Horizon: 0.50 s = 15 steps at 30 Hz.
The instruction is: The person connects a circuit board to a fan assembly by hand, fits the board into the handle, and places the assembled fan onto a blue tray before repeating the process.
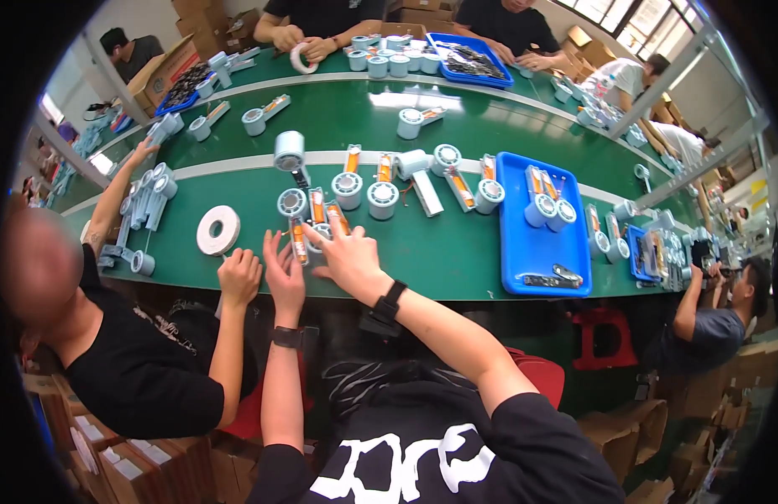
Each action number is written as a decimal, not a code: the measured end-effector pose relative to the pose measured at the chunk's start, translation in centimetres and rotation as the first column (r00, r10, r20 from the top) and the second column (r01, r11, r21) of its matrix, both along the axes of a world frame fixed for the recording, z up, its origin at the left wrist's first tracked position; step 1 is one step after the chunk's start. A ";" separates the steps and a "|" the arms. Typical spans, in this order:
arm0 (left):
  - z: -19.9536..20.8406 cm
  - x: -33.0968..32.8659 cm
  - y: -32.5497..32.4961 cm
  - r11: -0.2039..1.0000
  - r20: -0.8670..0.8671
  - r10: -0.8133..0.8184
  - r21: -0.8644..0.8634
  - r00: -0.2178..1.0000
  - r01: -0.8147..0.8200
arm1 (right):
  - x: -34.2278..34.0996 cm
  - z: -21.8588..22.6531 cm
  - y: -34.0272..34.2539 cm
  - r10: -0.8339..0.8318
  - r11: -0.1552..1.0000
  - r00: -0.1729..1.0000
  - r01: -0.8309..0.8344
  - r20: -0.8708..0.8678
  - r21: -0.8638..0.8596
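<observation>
Two hands meet over a pale-blue handheld fan body with an orange strip at the near edge of the green belt: the left hand lies open beside it, and the right hand covers it with fingers spread, so a careless nudge could knock the neighbouring round fan heads. To the right, a blue plastic tray holds two fan heads and dark small parts.

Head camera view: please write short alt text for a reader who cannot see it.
A person's left hand and right hand rest on small orange and white fan parts on a green table. A white tape roll and blue tray lie nearby.
</observation>
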<state>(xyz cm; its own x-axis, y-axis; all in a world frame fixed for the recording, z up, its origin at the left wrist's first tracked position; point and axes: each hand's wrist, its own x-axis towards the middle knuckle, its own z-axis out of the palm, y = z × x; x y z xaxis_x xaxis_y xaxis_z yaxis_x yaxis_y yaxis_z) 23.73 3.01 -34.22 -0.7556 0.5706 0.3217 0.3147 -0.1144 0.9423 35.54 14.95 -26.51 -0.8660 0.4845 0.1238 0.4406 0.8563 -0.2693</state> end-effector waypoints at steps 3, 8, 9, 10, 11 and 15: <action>-0.4 0.2 0.5 1.000 0.013 0.007 -0.019 1.000 -0.007 | -0.1 -1.1 0.9 0.018 0.999 0.999 -0.017 -0.044 0.030; -0.7 0.0 0.1 0.997 0.029 0.054 -0.059 0.998 -0.052 | 4.4 1.4 0.8 0.112 0.993 0.983 -0.106 -0.146 0.047; -0.9 0.1 0.2 0.995 0.034 0.074 -0.077 0.997 -0.071 | 7.1 3.2 0.5 0.105 0.994 0.989 -0.104 -0.106 0.019; -1.0 0.1 0.3 0.996 0.044 0.068 -0.068 0.997 -0.065 | 10.0 5.1 0.5 0.100 0.995 0.993 -0.101 -0.063 -0.011; -0.7 0.3 0.5 0.984 -0.117 0.090 -0.141 0.989 -0.107 | 13.0 6.8 0.6 0.056 0.998 0.997 -0.058 -0.060 -0.028; -0.4 1.1 1.0 0.929 -0.399 0.105 -0.287 0.911 -0.233 | 23.9 9.5 5.3 -0.199 0.980 0.977 0.200 -0.075 0.007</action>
<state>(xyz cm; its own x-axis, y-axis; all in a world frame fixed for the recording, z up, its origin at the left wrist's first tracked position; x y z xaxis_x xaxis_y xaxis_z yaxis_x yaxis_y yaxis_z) 24.78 3.97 -34.63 -0.7113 0.5652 0.4178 0.6345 0.2606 0.7277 59.48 20.27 -17.03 -0.7405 0.6442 0.1916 0.5824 0.7573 -0.2956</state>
